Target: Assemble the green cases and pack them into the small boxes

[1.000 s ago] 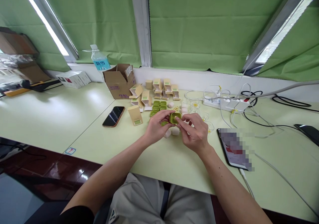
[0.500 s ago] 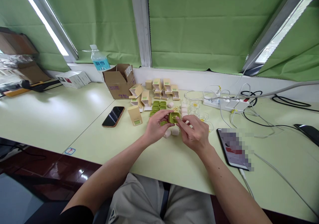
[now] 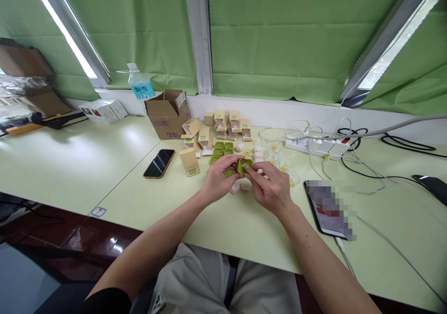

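A small olive-green square cup is gripped between the thumb and fingers of my left hand, above the table. The fingers of my right hand are bent, their tips reaching into this cup; what they pinch, if anything, is too small to make out. Several matching green cups stand just behind my left hand. Small yellow pieces lie beyond the held cup. Pale pink rounded pieces rest below my hands, with more at the right. Clear domed covers lie beside my right hand.
Open little cartons and a brown cardboard box stand at the back. A dark phone lies at the left, another phone with a cable at the right. A white power strip and tangled cables are along the wall.
My right hand has shifted slightly left, its fingertips deeper in the green cup. My left hand has kept its grip almost still.
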`<state>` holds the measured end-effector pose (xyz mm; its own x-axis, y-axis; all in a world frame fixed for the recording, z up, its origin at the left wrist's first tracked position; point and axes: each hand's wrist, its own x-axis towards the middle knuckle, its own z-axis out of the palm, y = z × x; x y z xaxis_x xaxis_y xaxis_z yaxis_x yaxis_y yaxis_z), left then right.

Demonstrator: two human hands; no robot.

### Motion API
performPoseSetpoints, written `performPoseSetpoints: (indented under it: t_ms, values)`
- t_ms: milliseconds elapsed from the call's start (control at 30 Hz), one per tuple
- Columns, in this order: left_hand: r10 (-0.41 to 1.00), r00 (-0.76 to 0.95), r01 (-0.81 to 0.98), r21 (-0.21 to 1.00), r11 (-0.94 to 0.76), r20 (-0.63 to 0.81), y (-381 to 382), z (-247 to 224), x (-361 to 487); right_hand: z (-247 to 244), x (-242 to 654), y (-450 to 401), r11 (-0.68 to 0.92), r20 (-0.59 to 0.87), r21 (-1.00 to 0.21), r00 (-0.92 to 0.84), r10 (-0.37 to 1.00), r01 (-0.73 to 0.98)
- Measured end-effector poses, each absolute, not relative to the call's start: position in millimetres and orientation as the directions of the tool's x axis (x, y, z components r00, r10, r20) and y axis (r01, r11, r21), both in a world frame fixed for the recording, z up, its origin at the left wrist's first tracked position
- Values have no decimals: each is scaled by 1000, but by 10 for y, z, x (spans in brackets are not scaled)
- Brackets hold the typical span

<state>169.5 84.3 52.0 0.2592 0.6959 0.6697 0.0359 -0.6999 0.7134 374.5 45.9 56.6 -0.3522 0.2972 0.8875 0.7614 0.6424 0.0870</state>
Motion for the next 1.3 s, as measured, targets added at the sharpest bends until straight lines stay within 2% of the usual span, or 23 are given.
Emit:
performPoseSetpoints:
  t_ms: [167,433,600,867,1067,1133,1300]
  values:
    - [661,259,79,667,-741,704,829,548,1704,556,3745,458,647,887,64,-340,312,760]
    - [667,247,63,676,-734,702,825,539,1713,577,3726,453,652,904,77,-329,273,754]
    - [677,242,36,691,-722,695,828,536,1705,581,3741,446,645,858,38,-356,371,763]
    - [660,261,98,660,-745,705,848,553,1665,566,3747,435,691,795,-57,-386,468,720]
    - [661,305,120,661,-741,686,856,555,1648,546,3764,431,663,745,-101,-385,544,742]
    - [668,305,117,669,-734,679,861,552,1660,538,3755,436,655,769,-79,-372,520,752]
    - [690,292,86,700,-709,663,871,535,1696,547,3711,445,613,872,52,-335,358,788]
